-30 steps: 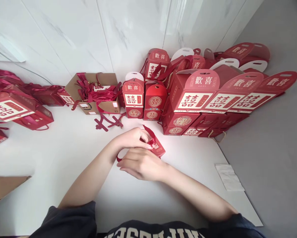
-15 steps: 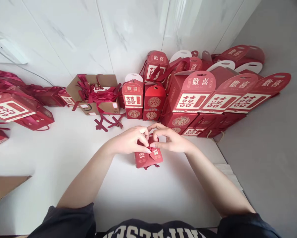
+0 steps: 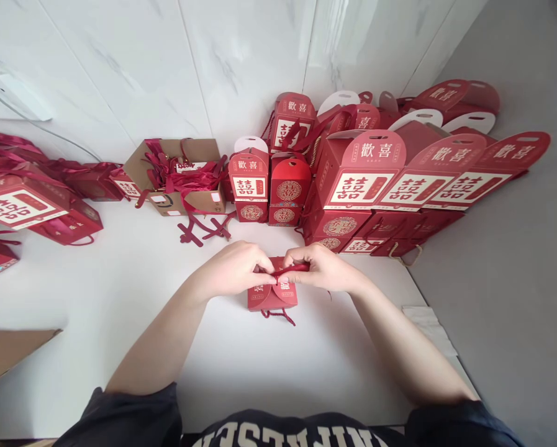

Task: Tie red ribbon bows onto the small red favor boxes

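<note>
Red ribbon (image 3: 299, 267) over a box (image 3: 271, 302)
Left hand (image 3: 239, 268), right hand (image 3: 323, 268): each grip pinches ribbon; carton (image 3: 195, 203) far left.

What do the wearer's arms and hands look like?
Left hand and right hand are bare, no gloves visible. Forearms uncovered; short dark navy sleeves. The matching dark shirt has pale block lettering, cut off by the frame.

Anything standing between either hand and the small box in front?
Nothing visible. The left hand and right hand are both at the box, fingertips by the ribbon on top. The carton and stacked boxes stand farther back, not between.
</note>
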The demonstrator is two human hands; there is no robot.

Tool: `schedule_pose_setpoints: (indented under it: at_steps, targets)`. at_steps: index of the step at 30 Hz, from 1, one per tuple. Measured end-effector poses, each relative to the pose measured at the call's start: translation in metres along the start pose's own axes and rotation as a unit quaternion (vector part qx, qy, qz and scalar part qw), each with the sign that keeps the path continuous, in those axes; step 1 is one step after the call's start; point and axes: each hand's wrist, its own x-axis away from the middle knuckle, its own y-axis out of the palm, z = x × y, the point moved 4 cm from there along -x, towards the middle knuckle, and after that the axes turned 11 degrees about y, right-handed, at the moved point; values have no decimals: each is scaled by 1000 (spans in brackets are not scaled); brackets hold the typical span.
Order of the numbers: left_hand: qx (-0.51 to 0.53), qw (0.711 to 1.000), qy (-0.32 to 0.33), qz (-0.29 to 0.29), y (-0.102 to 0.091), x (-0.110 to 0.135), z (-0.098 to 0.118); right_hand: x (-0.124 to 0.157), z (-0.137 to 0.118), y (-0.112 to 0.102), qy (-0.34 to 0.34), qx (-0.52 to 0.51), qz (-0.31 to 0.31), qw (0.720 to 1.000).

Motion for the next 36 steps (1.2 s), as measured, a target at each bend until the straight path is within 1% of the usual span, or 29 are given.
schedule_pose_setpoints:
  at_steps: [2,4,6,9,11,13,15,18,20,23,26,28,30,32,34,36]
  targets:
    - [76,995,-33,-48,5,-2,-8,-2,4,3,11,-1,-14,1000]
    - [166,980,-64,-92,11,-5,-16,-4,9,5,22,-13,-12,1000]
    - [226,963,-89,-114,13,-8,-22,-6,15,7,37,-34,-9,999]
    - [252,953,-109,-126,14,-10,-28,-6,19,9,47,-67,11,997]
    - [250,954,-108,-128,13,-9,-29,-2,16,9,37,-65,50,996]
    - [246,957,-97,-122,13,-9,-29,6,9,9,9,-23,97,995]
    - [252,958,-88,-109,13,-10,-29,14,-1,14,-40,67,132,988]
    - [268,956,-81,-84,16,-12,-31,25,-10,30,-109,229,150,956]
    - [281,953,-78,-80,20,-14,-31,28,-9,41,-120,273,155,942]
    - [306,944,-92,-80,24,-15,-31,27,1,49,-97,247,189,945]
    - [310,939,-126,-75,24,-14,-31,26,11,51,-38,202,212,955]
    - [297,943,-133,-65,22,-14,-29,25,17,52,9,159,206,966]
    - [274,952,-124,-53,20,-14,-27,26,21,53,42,103,194,975]
    - [256,959,-112,-45,21,-14,-26,27,23,54,56,64,190,978]
    - [246,963,-102,-35,23,-14,-27,29,23,53,55,51,192,979]
    - [239,966,-96,-22,24,-14,-29,30,21,50,45,37,170,984]
